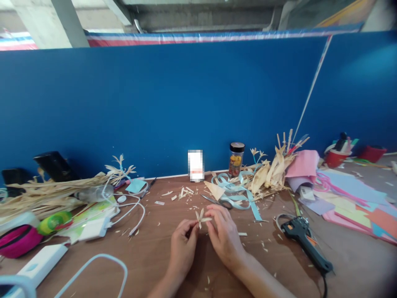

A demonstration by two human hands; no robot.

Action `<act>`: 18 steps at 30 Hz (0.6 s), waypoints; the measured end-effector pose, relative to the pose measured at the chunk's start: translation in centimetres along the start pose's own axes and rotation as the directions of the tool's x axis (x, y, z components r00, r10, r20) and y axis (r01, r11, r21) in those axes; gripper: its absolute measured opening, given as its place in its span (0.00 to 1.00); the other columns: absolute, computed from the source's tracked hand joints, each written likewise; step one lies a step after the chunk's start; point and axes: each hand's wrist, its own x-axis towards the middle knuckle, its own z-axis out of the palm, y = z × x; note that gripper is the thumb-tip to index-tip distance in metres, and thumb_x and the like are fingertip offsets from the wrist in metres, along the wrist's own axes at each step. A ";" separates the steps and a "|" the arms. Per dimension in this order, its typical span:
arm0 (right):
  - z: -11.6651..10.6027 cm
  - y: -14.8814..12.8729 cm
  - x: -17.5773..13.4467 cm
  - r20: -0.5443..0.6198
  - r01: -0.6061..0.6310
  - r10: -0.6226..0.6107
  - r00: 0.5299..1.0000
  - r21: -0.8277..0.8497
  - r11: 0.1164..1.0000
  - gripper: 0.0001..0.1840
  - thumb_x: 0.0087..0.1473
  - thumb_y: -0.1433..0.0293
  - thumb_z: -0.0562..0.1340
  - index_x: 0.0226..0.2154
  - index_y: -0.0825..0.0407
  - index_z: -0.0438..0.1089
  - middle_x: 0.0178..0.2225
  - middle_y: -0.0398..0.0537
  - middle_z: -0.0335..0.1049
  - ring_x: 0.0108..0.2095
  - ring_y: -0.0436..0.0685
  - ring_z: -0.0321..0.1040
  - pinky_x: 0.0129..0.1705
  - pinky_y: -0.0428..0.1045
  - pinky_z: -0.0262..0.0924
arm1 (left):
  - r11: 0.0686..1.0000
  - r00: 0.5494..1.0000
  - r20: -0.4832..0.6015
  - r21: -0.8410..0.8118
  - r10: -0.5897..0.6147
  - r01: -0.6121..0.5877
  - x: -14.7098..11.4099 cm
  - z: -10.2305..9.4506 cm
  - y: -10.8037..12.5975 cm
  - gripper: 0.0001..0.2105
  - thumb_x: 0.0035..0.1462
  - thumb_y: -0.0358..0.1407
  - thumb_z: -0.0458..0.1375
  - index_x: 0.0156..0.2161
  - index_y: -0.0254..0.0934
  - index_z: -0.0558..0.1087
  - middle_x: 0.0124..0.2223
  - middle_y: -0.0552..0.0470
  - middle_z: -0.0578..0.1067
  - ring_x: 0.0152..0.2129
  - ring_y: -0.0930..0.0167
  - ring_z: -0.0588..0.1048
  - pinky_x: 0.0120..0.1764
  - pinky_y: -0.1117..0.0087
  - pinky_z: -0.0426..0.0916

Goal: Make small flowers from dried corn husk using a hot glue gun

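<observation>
The left hand (pixel 184 247) pinches a pale husk flower (pixel 200 218) between thumb and forefinger, the other fingers curled in. The right hand (pixel 226 236) has its thumb and forefinger at the flower's right-hand petal, its remaining fingers stretched alongside; whether these grip the petal or only touch it, I cannot tell. The flower is just above the middle of the brown tabletop (pixel 155 260), petals spread.

Just beyond the right fingers lie scissors (pixel 226 204), with blue ribbon (pixel 256 210) looped beside them. Husk scraps (pixel 186 192) litter the wood between the hands and the far edge.

At that edge a white item (pixel 195 165), pixelated, stands against the blue partition (pixel 173 103); right of it is a dark-lidded jar (pixel 235 161), then a heap of husks (pixel 262 180).

Toward the right edge lies a black glue gun (pixel 305 242), with coloured paper (pixel 356 200) behind it and a red cup (pixel 337 159) near the far right corner.

Toward the left edge are more husks (pixel 62 190), a magenta case (pixel 20 244) and, nearer, a white power strip (pixel 45 260).
</observation>
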 end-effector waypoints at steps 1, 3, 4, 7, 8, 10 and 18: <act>0.2 0.2 -0.1 -0.001 -0.021 0.021 1.000 0.033 0.999 0.12 0.48 0.78 0.52 0.37 0.51 0.62 0.40 0.51 0.62 0.44 0.56 0.60 0.45 0.53 0.58 | 1.000 1.000 -0.006 -0.011 -0.015 0.014 0.0 0.0 -0.2 0.11 0.52 0.37 0.50 0.35 0.35 0.73 0.28 0.50 0.72 0.27 0.69 0.70 0.31 0.71 0.64; 0.7 0.5 -0.4 0.008 -0.088 0.087 0.996 0.097 0.991 0.13 0.48 0.78 0.53 0.39 0.52 0.60 0.39 0.51 0.63 0.42 0.56 0.61 0.43 0.52 0.59 | 0.998 0.999 -0.017 -0.036 -0.046 0.045 0.0 0.1 -0.5 0.11 0.52 0.38 0.50 0.35 0.35 0.73 0.29 0.50 0.72 0.26 0.70 0.70 0.28 0.72 0.64; 1.0 0.7 -0.5 0.023 -0.126 0.125 0.992 0.125 0.984 0.14 0.48 0.77 0.53 0.40 0.52 0.59 0.39 0.51 0.63 0.41 0.55 0.62 0.42 0.51 0.60 | 0.997 0.998 -0.021 -0.050 -0.059 0.058 0.0 0.1 -0.6 0.11 0.52 0.38 0.51 0.35 0.35 0.73 0.29 0.50 0.72 0.25 0.70 0.70 0.27 0.73 0.63; 1.5 0.9 -0.8 0.080 -0.215 0.203 0.976 0.190 0.958 0.15 0.48 0.76 0.54 0.41 0.52 0.59 0.37 0.49 0.65 0.38 0.54 0.63 0.40 0.48 0.61 | 0.994 0.997 -0.012 -0.077 -0.078 0.077 0.0 0.1 -0.7 0.12 0.52 0.39 0.51 0.36 0.35 0.73 0.29 0.50 0.73 0.22 0.72 0.69 0.25 0.74 0.63; 1.6 0.9 -0.8 0.095 -0.228 0.212 0.973 0.206 0.952 0.15 0.47 0.76 0.54 0.40 0.52 0.59 0.37 0.48 0.65 0.38 0.54 0.64 0.39 0.48 0.61 | 0.993 0.997 -0.002 -0.083 -0.080 0.080 0.1 0.1 -0.7 0.12 0.52 0.39 0.51 0.36 0.35 0.72 0.29 0.50 0.73 0.21 0.72 0.69 0.24 0.74 0.62; 1.7 0.8 -0.8 0.115 -0.235 0.213 0.970 0.227 0.945 0.14 0.47 0.76 0.55 0.40 0.52 0.60 0.37 0.48 0.66 0.37 0.53 0.64 0.37 0.47 0.61 | 0.993 0.996 0.020 -0.089 -0.082 0.083 0.0 0.1 -0.5 0.13 0.52 0.39 0.50 0.37 0.35 0.72 0.29 0.50 0.72 0.20 0.73 0.68 0.24 0.74 0.62; 1.5 0.6 -0.5 0.147 -0.212 0.179 0.973 0.248 0.945 0.07 0.50 0.75 0.52 0.32 0.52 0.64 0.29 0.45 0.67 0.30 0.51 0.64 0.30 0.44 0.60 | 0.995 0.995 0.071 -0.070 -0.071 0.076 0.0 0.2 -0.4 0.14 0.53 0.39 0.49 0.38 0.34 0.72 0.27 0.51 0.71 0.21 0.72 0.67 0.24 0.75 0.61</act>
